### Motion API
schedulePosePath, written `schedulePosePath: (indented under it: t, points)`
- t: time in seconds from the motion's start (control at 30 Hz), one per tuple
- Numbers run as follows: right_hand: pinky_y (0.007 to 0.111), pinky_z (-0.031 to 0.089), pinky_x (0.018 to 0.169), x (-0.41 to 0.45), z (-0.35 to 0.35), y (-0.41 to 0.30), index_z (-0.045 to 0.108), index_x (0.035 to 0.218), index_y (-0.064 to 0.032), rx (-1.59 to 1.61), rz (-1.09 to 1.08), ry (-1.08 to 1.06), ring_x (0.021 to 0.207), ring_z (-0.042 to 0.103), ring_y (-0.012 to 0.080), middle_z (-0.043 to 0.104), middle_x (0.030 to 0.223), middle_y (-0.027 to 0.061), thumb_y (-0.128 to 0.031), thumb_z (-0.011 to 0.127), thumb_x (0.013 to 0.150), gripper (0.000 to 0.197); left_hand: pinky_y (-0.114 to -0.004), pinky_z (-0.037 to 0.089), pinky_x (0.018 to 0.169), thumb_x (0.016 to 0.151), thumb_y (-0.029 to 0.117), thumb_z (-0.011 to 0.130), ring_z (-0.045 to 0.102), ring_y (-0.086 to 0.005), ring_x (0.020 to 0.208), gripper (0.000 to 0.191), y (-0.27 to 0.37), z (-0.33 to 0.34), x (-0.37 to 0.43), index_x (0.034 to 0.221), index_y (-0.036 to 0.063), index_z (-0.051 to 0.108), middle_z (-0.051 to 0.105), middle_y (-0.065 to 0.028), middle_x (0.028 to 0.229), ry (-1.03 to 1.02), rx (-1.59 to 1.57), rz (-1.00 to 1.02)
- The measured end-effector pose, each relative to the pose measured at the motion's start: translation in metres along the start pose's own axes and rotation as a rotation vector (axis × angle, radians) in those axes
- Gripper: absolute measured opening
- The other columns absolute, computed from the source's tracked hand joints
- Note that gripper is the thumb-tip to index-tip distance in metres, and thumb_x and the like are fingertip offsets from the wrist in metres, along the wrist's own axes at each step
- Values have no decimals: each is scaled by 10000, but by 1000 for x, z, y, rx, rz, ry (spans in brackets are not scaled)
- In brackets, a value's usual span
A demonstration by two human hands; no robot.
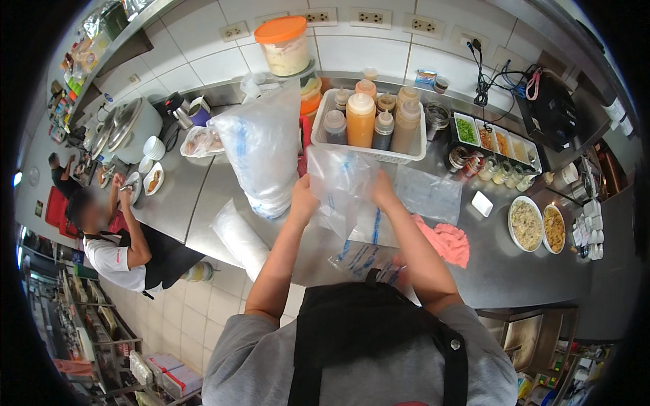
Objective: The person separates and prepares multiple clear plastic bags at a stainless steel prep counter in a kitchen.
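Between my two hands a clear plastic bag (pixel 337 182) is stretched above the steel counter. My left hand (pixel 304 197) grips its left side and my right hand (pixel 383 192) its right side; the right fingertips are partly hidden behind the film. More flat clear bags with blue print (pixel 429 195) lie on the counter to the right and below. A large filled plastic bag (pixel 261 157) stands left of my left hand, with a roll of plastic bags (pixel 238 236) beside my left forearm. A crumpled pink cloth (pixel 447 241) rests right of my right forearm.
A white basket (pixel 368 155) of squeeze bottles stands behind my hands, near an orange-lidded tub (pixel 284 48). To the right are a topping tray (pixel 495 139), small jars, a small white dish (pixel 482 203) and two bowls of food (pixel 525 223). A co-worker (pixel 114 228) handles plates at the left.
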State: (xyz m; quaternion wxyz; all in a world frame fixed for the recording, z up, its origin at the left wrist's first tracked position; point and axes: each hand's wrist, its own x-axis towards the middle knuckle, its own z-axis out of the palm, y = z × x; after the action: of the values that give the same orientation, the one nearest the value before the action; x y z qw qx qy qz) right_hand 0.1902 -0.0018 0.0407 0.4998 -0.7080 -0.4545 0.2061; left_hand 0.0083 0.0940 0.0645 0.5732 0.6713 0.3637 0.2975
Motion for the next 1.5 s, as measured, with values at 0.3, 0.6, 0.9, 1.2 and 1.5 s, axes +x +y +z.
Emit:
schedulePosePath:
  t: [0.3, 0.6, 0.9, 1.2, 1.5]
  points:
    - [386, 466, 928, 12, 18, 40, 568, 1201, 0, -111, 417, -196, 1099, 586, 341, 609, 1194, 201, -100, 605, 815, 401, -255, 397, 602, 885, 139, 490, 505, -105, 604, 183, -56, 3, 12, 759, 44, 584, 649, -52, 673, -26, -26, -61]
    - [432, 508, 786, -12, 48, 72, 630, 1100, -39, -17, -158, 140, 946, 633, 406, 664, 986, 226, -108, 577, 798, 314, -302, 424, 580, 912, 180, 499, 541, -145, 574, 243, -55, 10, 8, 771, 6, 593, 653, -91, 645, 45, 123, 31]
    - [433, 474, 833, -31, 75, 50, 595, 1053, 37, 161, 98, 285, 949, 622, 412, 642, 1002, 269, -87, 503, 858, 249, -333, 438, 577, 931, 179, 549, 541, -165, 567, 191, -99, 11, 5, 863, 3, 579, 606, -65, 642, 212, 100, 84]
    - [358, 489, 789, -71, 55, 54, 597, 1012, 4, 430, 503, 329, 768, 583, 229, 602, 829, 84, -160, 547, 929, 190, -219, 380, 613, 979, 193, 502, 483, -82, 682, 370, -80, 37, -53, 1274, 16, 366, 570, -77, 874, 506, -241, 274]
    - [272, 418, 901, -101, 2, -23, 616, 1148, -2, 522, 75, -434, 968, 566, 141, 621, 1026, 40, -376, 508, 982, 423, -230, 362, 654, 847, 87, 457, 427, -81, 693, 525, 8, 24, -85, 1356, 55, 330, 548, -77, 935, -338, -670, 152]
